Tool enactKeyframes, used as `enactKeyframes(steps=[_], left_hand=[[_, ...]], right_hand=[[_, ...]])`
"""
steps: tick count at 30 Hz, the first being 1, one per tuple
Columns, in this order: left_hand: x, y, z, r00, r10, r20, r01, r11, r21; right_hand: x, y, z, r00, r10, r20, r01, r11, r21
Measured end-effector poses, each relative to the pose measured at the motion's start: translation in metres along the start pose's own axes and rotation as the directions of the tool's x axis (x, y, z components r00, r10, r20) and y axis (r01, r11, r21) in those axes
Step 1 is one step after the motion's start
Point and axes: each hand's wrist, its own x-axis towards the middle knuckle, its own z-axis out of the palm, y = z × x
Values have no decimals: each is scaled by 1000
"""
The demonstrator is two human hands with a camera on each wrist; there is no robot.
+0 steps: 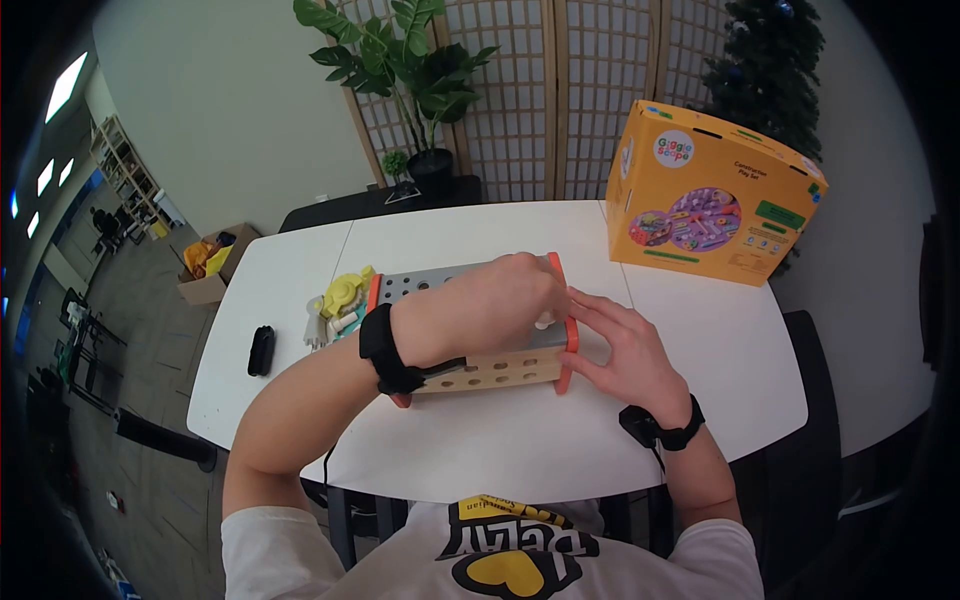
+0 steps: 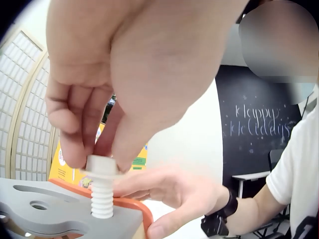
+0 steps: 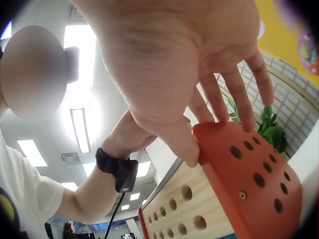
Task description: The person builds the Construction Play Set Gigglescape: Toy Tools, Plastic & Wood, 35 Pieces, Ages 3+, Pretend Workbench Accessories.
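Observation:
My left hand point(image 1: 480, 305) reaches over the right end of a toy workbench point(image 1: 490, 374) with a grey perforated top, wooden sides and orange ends. In the left wrist view its thumb and fingers pinch the head of a white plastic bolt point(image 2: 102, 199). The bolt stands upright at the grey top panel point(image 2: 65, 199), most of its ridged shaft showing above it. My right hand point(image 1: 635, 360) rests against the orange end panel point(image 3: 264, 174), its fingers extended along the top edge and its thumb at the front edge.
Yellow, white and teal toy pieces point(image 1: 345, 295) lie beside the workbench's left end. A small black case point(image 1: 261, 350) sits farther left on the white table point(image 1: 450, 450). The orange play set box point(image 1: 710, 200) stands at the back right. An open cardboard box point(image 1: 215, 285) is beyond the table's left edge.

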Motion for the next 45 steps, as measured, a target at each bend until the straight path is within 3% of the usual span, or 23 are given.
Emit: enactKeyframes(steps=[1, 4, 7, 10, 13, 16, 19, 22, 25, 28, 31, 34, 37, 40, 43, 45], left_hand=[[-1, 1, -3, 998, 68, 2, -67, 995, -79], [-3, -4, 2, 996, 61, -62, -71, 980, -184], [-4, 2, 9, 956, -4, -294, 37, 994, 107], [-2, 7, 12, 975, -186, -125, 216, 923, 318], [-2, 8, 12, 992, -125, -27, 127, 922, 365], [-4, 4, 12, 996, -85, -31, 90, 969, 229], [-8, 1, 11, 993, 85, -85, -70, 984, 163], [-10, 0, 8, 988, 105, -109, -102, 994, 37], [-9, 13, 2, 979, -14, -201, 33, 996, 88], [-4, 15, 1, 976, -216, -33, 218, 947, 235], [-3, 5, 10, 984, -166, -65, 176, 967, 187], [-5, -3, 11, 992, -30, -122, 33, 999, 21], [-3, 1, -1, 1000, -14, 16, 15, 998, -59], [-2, 0, 7, 993, -71, -93, 58, 990, -132], [-5, 1, 17, 948, -98, -301, 128, 988, 81], [-3, 5, 14, 963, -216, -159, 238, 961, 140]], right_hand=[[0, 1, 0, 1000, -2, -2, 2, 1000, 2], [-1, 2, 1, 1000, 1, 6, -1, 1000, 12], [0, 1, 2, 1000, -7, -14, 7, 1000, 0], [1, 0, 0, 1000, -11, -3, 11, 1000, -15], [0, 0, 1, 1000, -6, 0, 6, 1000, -24], [-1, -1, 1, 1000, -23, -20, 22, 999, -27], [-1, 1, 1, 999, -35, -19, 34, 999, -36], [0, 0, -2, 1000, -3, 30, 4, 999, -44], [5, 0, -9, 997, -48, 53, 51, 997, -54], [7, -1, -13, 995, -81, 65, 87, 993, -80], [8, 1, -12, 995, -69, 68, 75, 993, -89], [10, 0, -12, 997, -45, 58, 48, 997, -58], [12, 1, -13, 997, -71, 43, 72, 997, -33], [14, -3, -16, 996, -38, 75, 39, 999, -17], [14, -3, -15, 998, -34, 57, 36, 998, -44], [14, -1, -15, 996, -56, 64, 59, 997, -56]])
